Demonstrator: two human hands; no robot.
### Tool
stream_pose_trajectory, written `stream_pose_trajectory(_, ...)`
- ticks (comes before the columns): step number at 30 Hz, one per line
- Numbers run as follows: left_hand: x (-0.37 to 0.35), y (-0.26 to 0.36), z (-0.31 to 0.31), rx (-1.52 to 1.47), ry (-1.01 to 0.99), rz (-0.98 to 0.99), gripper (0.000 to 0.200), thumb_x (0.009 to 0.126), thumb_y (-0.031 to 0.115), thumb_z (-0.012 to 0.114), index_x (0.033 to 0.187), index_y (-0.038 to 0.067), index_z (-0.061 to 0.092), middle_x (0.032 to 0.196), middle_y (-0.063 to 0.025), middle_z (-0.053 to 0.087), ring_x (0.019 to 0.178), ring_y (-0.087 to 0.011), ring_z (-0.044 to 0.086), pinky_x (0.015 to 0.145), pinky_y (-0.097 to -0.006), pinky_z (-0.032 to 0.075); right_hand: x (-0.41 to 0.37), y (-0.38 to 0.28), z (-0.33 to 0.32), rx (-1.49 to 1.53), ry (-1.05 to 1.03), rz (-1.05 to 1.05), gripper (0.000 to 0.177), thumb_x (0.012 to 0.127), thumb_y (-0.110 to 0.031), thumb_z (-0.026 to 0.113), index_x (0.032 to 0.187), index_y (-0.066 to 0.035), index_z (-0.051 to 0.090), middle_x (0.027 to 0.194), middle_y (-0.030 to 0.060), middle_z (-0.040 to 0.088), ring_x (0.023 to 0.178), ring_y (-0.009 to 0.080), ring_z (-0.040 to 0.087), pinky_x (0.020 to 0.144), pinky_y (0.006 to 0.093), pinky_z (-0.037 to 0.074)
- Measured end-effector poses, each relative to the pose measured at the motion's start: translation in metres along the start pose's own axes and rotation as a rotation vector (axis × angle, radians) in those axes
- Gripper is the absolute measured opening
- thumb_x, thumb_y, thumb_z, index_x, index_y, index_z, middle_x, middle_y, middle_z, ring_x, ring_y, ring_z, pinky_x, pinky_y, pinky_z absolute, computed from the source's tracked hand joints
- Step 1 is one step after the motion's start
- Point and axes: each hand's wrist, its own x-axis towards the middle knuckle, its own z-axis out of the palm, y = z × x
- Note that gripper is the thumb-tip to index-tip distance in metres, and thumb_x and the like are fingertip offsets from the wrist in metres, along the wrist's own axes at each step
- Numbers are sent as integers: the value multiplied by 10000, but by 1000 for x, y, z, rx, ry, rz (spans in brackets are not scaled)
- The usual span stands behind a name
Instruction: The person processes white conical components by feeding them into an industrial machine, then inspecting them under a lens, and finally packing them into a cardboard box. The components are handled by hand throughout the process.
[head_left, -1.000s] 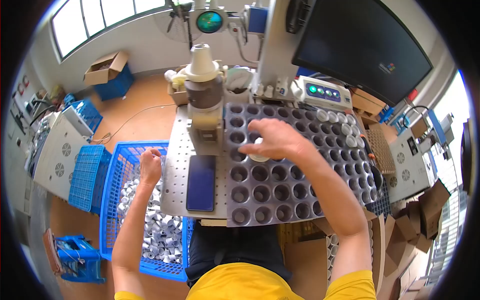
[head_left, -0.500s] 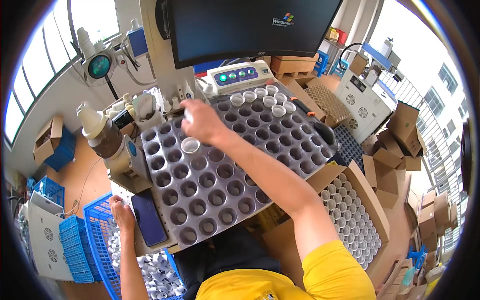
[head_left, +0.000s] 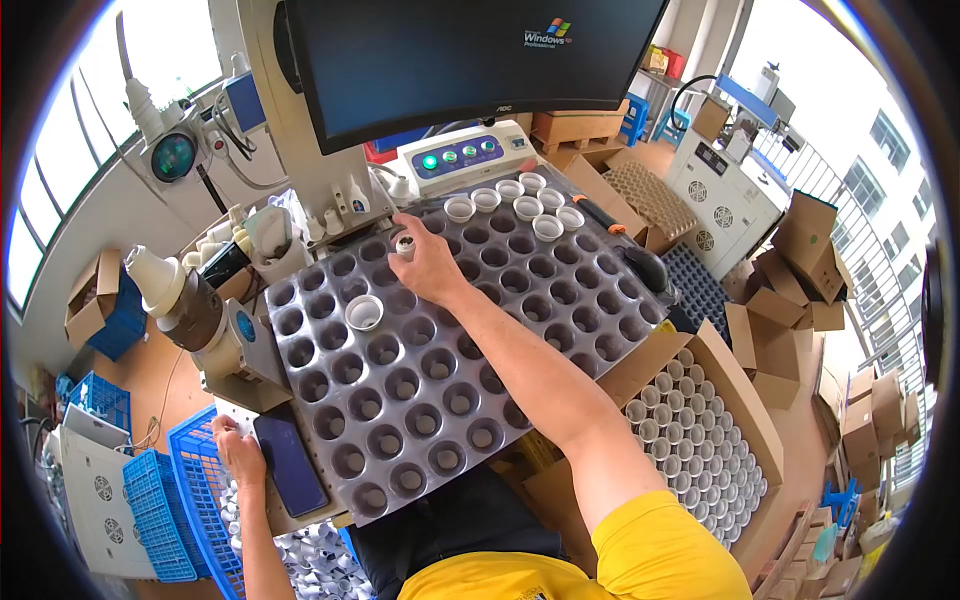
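Up at the far end of the grey tray [head_left: 452, 372], around 11 o'clock from its middle, the right hand [head_left: 428, 268] is pinching a small white cup [head_left: 405, 243] between thumb and fingertips. The cup sits right over the wells in the second row from the back.

Compared with a second ago, that hand has gone from the middle of the tray to the far rows. The lone cup [head_left: 364, 312] it was busy with back then now sits by itself in a well, just off the hand at 8 o'clock. Half a second ago the fingers were reaching out past the tray's far edge. Now they're pulled back over the wells.

The right arm is stretched long across the tray from 5 o'clock, wrist bent down a bit, back of the hand up.

The left hand [head_left: 238, 452] has come up out of the blue crate [head_left: 205, 505] and rests at the bench edge around 8 o'clock, touching the corner by the phone [head_left: 290, 462]. Its fingers are curled, and I honestly can't tell if there's anything in them.

A cluster of cups [head_left: 515, 202] fills the wells at 1 o'clock, just below the control box [head_left: 460, 155].
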Motion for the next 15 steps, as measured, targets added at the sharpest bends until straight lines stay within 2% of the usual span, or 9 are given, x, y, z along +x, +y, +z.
stream_pose_trajectory(3,0,7,-4,5,-1,2,203,596,-119,419,793,-74,441,859,-217,461,861,-396,467,837,-421,386,0,-6,-6,91,-74,94,514,752,-121,633,1221,31,486,1024,247,637,966,409,611,856,400,486)
stream_pose_trajectory(6,0,5,-3,8,5,11,210,588,-118,417,792,-73,440,860,-216,461,863,-398,463,841,-422,385,0,-5,-5,61,-48,71,468,748,-124,641,1174,25,518,959,228,653,920,392,627,819,393,496)
stream_pose_trajectory(15,-2,3,-2,12,18,41,232,576,-114,421,803,-70,441,866,-212,464,874,-402,464,854,-429,384,0,-2,-3,64,-47,75,409,752,-135,654,1118,17,554,956,229,656,919,379,633,806,389,499)
